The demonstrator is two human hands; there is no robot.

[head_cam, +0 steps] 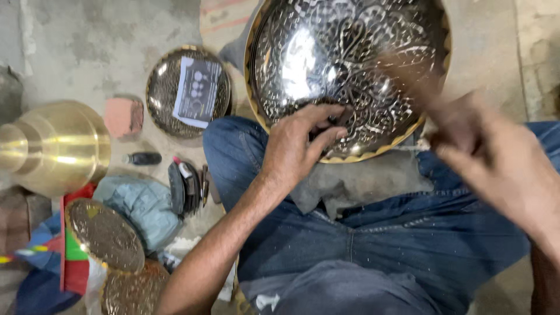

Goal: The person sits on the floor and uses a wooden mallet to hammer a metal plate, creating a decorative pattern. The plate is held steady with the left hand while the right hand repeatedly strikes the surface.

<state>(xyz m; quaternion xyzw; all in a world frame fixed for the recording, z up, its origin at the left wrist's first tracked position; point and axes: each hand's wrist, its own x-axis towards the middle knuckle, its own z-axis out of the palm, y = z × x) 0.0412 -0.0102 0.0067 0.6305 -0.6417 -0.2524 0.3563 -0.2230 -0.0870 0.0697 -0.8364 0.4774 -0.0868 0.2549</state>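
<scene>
Work area: bare grey concrete floor (87,46), strewn with a polished brass vessel (55,146) and smaller engraved round plates (105,236). The large round engraved metal plate with scalloped brass rim (344,64) rests on a grey cloth (356,181) across the denim-clad lap. Left hand (297,146) presses fingertips on its lower edge. Right hand (496,157) is motion-blurred; grip cannot be determined.

Your left hand (297,146) and forearm are bare, no sleeve, ring or watch showing. Your right hand (490,157) is motion-blurred; detail there cannot be read. You wear blue denim jeans (373,245), faded, creased at the lap, flecked with pale dust.
</scene>
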